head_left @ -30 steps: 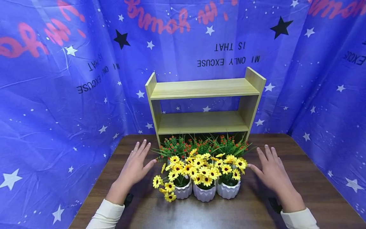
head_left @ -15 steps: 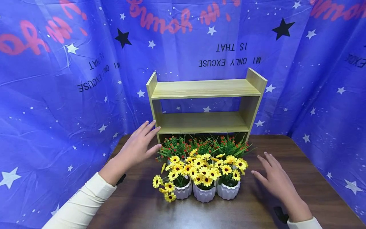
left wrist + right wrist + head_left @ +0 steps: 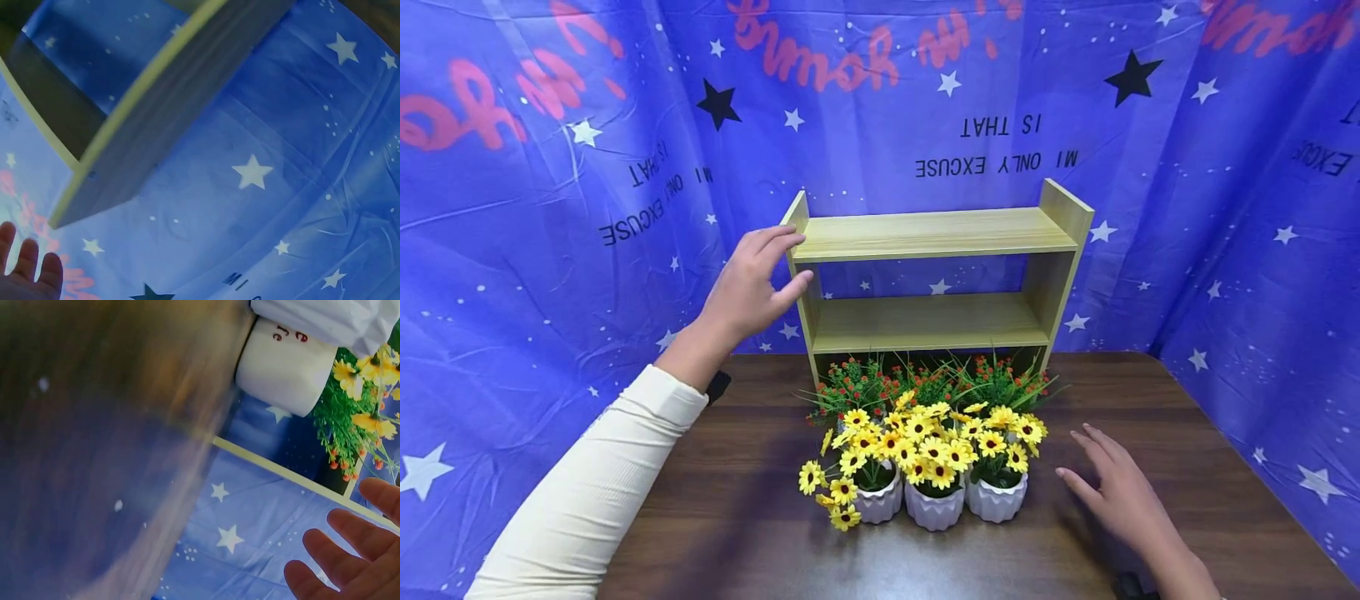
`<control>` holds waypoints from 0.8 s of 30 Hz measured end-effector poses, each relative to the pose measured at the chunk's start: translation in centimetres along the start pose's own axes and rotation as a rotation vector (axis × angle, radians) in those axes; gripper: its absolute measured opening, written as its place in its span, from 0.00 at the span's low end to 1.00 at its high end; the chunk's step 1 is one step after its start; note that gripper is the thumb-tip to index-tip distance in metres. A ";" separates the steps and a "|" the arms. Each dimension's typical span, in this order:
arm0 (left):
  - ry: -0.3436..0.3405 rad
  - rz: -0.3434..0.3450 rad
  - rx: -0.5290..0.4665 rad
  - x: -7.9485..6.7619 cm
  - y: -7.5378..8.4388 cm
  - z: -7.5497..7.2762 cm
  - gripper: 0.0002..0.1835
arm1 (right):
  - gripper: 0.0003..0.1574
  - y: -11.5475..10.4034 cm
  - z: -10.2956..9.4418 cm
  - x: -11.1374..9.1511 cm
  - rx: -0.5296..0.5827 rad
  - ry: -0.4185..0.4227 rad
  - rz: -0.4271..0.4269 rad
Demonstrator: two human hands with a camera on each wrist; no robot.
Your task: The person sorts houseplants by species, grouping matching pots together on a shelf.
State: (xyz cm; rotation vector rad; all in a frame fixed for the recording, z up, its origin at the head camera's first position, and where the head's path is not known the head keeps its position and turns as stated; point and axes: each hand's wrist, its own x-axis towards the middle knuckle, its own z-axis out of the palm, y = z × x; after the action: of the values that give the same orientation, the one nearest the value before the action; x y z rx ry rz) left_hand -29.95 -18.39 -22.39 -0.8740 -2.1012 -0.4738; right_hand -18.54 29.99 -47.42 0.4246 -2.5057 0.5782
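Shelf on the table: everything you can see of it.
The shelf stands upright at the rear of the table, in front of the blue curtain. It looks like pale wood-grain board: two side panels rising above the upper board, with a second board below. Its back is open between those boards, curtain showing through. Plants in front hide much of the lower part. The left hand is near the left side panel's upper end; whether it touches is unclear.

Right of the left hand (image 3: pixel 747 287), I see the shelf (image 3: pixel 928 322); before it, left of the right hand (image 3: pixel 1122 490), potted flowers (image 3: pixel 934 451).
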 end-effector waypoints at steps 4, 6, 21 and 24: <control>0.026 -0.038 0.016 1.5 -1.1 0.2 0.29 | 0.37 -0.5 0.5 -0.3 0.055 -0.015 0.023; 0.014 -0.071 0.034 2.0 -1.6 0.4 0.30 | 0.37 -0.8 0.7 -0.4 0.088 -0.026 0.033; 0.106 -0.291 -0.106 3.0 -3.0 3.7 0.34 | 0.33 -1.9 2.9 -0.3 0.197 -0.063 0.122; 0.115 -0.328 -0.122 3.2 -3.0 3.9 0.34 | 0.34 -2.2 3.1 -0.2 0.197 -0.060 0.131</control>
State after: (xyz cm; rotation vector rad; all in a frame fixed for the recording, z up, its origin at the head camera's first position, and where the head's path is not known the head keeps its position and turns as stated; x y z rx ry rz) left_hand -35.59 -16.84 -22.41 -0.5529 -2.1324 -0.8119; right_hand -18.81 26.61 -49.23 0.3558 -2.5574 0.8807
